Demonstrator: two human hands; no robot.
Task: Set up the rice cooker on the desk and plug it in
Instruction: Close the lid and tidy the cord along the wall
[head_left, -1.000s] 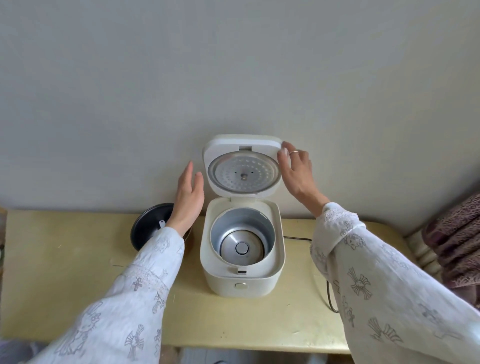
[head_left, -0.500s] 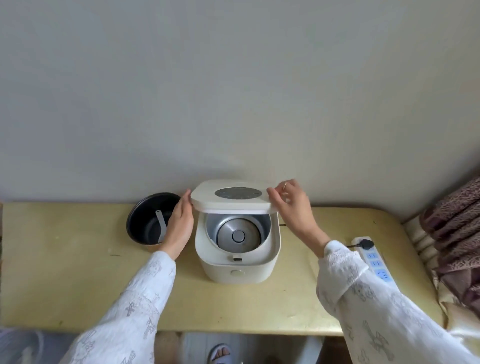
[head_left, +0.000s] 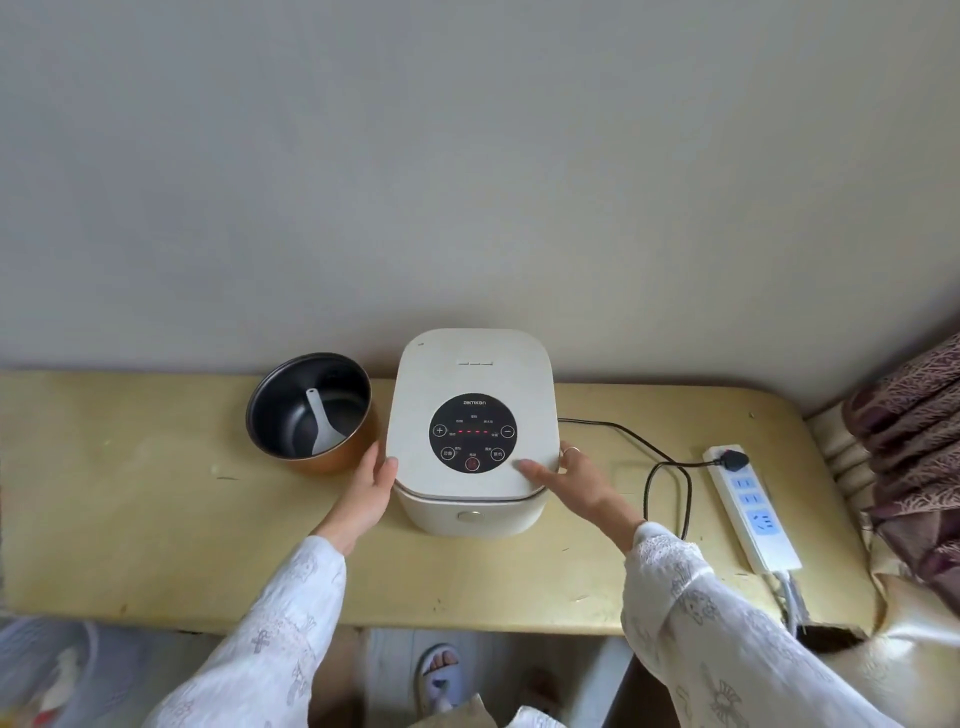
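Half a second ago the lid hung partway down over the cooker; now it lies flat and closed, and red dashes glow on its round black panel.

Head view: the cooker stands on the yellow tabletop, at the back by the wall. The left hand rests against the cooker's left side, fingers straight, thumb on the lid's edge. The right hand lies on the lid's right front corner, fingers relaxed and spread, the forefinger stretched toward the panel; a ring shows on one finger. Neither hand grips anything. Just left of the cooker sits the inner pot, with a white spoon in it. A black cord runs from the cooker's right side to a plug seated in the white power strip near the tabletop's right end.
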